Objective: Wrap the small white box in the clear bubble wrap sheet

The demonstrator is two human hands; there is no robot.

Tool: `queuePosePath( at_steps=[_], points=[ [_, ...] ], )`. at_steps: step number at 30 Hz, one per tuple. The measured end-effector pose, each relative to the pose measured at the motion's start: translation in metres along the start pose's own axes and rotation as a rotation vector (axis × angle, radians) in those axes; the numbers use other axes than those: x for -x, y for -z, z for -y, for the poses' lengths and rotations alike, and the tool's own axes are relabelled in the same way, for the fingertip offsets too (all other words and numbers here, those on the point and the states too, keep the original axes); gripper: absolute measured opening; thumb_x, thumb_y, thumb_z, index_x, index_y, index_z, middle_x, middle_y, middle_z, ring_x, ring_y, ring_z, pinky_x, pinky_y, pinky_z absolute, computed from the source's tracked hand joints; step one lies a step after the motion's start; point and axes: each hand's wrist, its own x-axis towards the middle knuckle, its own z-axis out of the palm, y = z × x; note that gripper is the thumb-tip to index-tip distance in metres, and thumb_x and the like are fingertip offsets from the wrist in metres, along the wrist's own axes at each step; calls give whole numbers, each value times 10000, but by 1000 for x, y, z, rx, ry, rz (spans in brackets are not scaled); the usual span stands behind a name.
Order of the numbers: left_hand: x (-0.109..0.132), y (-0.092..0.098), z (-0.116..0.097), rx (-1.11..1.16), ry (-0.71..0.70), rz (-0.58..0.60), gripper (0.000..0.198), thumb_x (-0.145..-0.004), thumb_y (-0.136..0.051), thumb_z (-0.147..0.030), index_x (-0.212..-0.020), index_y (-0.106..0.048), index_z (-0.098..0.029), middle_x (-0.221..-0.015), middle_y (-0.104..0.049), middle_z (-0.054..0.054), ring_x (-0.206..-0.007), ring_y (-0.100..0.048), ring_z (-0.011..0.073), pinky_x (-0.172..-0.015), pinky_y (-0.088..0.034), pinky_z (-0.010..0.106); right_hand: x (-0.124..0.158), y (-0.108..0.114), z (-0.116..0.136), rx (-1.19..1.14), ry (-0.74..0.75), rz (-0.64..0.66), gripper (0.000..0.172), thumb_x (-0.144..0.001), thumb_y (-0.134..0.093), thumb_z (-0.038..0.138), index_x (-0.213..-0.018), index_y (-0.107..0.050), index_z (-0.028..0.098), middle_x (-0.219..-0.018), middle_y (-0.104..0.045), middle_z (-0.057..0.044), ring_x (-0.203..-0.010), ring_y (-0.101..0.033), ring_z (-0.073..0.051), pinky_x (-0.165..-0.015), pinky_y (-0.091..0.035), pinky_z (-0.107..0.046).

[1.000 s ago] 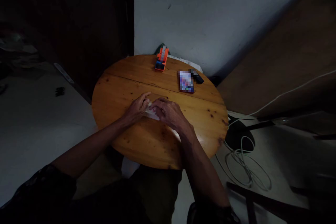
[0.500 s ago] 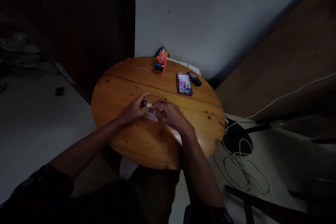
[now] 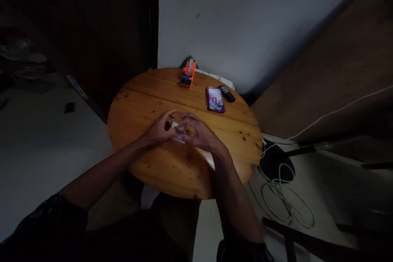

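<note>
Over the near half of the round wooden table (image 3: 138,106), my two hands meet around a small whitish piece (image 3: 174,125), which looks partly see-through; its kind is not clear in the dim light. My left hand (image 3: 161,127) holds it from the left between thumb and fingers. On the right side, my right hand (image 3: 198,133) curves over it, thumb and fingers apart with a gap between them. A pale flat part (image 3: 178,140) shows below the fingers, close to the tabletop. Much of the piece is hidden by the fingers.
At the table's far edge stands an orange tape dispenser (image 3: 188,73) with a roll. A phone (image 3: 215,99) with a lit, blurred screen lies beside a black remote-like object (image 3: 227,93). Coiled pale cable (image 3: 281,196) lies on the floor at right. A wall (image 3: 221,28) rises behind the table.
My right hand's fingers have spread apart from a pinch at the whitish piece. My left hand stays nearly in place, still holding it.
</note>
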Motion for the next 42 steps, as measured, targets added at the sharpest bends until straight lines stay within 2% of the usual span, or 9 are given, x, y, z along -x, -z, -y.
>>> queuePosePath(
  at_steps=[2,4,10,14,20,26,33,37,42],
  points=[
    [0,0,0,-6,-11,-6,731,-735,-676,-234,-1437,-482,-168,-1301,-565,114,-913,-581,157,-832,-498,298,-1,0,-1,36,-49,10,393,-742,-772,233,-1113,-642,222,-1228,-643,-81,-1135,-626,-251,-963,-502,-415],
    [1,0,1,-12,-30,-14,733,-725,-668,-213,-1433,-481,-174,-1302,-565,112,-902,-582,155,-816,-505,296,-2,-3,0,96,-91,26,480,-730,-776,233,-1180,-612,218,-1170,-672,-80,-1042,-652,-246,-901,-519,-396],
    [-2,-1,5,-70,-112,-104,723,-772,-648,-235,-1466,-446,-204,-1338,-549,118,-938,-602,166,-804,-525,297,-5,-14,-3,200,-110,-72,496,-758,-716,204,-1237,-586,213,-1171,-699,-98,-1044,-663,-260,-910,-511,-395],
    [-5,-1,7,-140,-133,-148,706,-793,-674,-274,-1464,-461,-224,-1287,-554,107,-971,-628,177,-790,-542,290,-5,-15,-10,172,-151,-76,539,-775,-709,205,-1292,-557,215,-1227,-685,-106,-1056,-664,-258,-918,-523,-410],
    [-4,0,5,-185,-180,-146,378,-801,-666,-222,-1178,-639,-214,-1433,-461,121,-1001,-651,175,-862,-561,328,-4,-10,-14,240,2,-49,444,-811,-720,239,-1245,-630,229,-1292,-643,-116,-1167,-623,-280,-1007,-509,-457],
    [-3,-1,2,-218,-186,-115,101,-822,-640,-209,-921,-643,-186,-1437,-448,130,-1193,-596,235,-791,-549,292,-2,-12,-19,282,7,-73,377,-826,-748,279,-1196,-704,224,-1354,-630,-130,-1252,-603,-294,-1047,-507,-463],
    [-5,-4,4,-198,-170,-93,94,-822,-613,-196,-914,-633,-193,-1344,-522,123,-1216,-598,236,-882,-544,328,-1,-12,-17,357,-16,-69,376,-802,-781,234,-1176,-746,245,-1377,-639,-125,-1246,-621,-313,-1067,-492,-498],
    [-5,-4,4,-190,-172,-106,105,-823,-617,-208,-924,-638,-193,-1355,-522,123,-1244,-583,241,-882,-543,327,-1,-8,-15,319,-20,-68,397,-796,-790,281,-1190,-742,261,-1391,-634,-110,-1269,-608,-309,-1072,-489,-489],
    [-3,1,3,-157,-207,-93,112,-850,-605,-252,-917,-668,-187,-1370,-508,139,-1375,-482,283,-918,-534,351,-1,-3,-12,207,-3,-148,388,-794,-789,336,-1169,-731,252,-1413,-612,-103,-1295,-591,-284,-1101,-464,-481]
  ],
)
